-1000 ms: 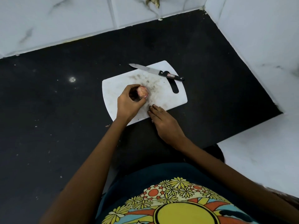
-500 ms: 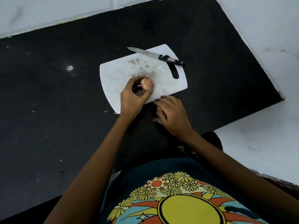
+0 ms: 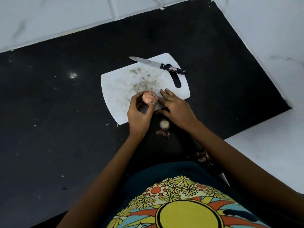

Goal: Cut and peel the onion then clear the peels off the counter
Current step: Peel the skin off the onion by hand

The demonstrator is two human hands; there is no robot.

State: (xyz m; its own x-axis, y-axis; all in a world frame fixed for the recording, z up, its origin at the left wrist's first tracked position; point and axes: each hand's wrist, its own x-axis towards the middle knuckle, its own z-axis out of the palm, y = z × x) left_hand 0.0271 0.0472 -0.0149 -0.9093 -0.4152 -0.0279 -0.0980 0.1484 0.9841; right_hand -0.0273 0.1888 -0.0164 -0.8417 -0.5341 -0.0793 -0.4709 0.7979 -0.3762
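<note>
Dark counter (image 3: pixel 49 112): left hand (image 3: pixel 139 116) grips onion (image 3: pixel 148 98), partly hidden; right hand (image 3: pixel 176 109) flat, holding nothing.

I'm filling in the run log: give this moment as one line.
left hand: holds pinkish peeled onion over white plastic cutting board | right hand: flat on board edge | black-handled knife: idle | peels: on black counter

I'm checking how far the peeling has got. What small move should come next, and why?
Probably set the onion down on the cutting board. It looks peeled in the left hand, the right hand rests flat and empty, and the cut end and peels lie on the counter, not yet cleared.
</note>
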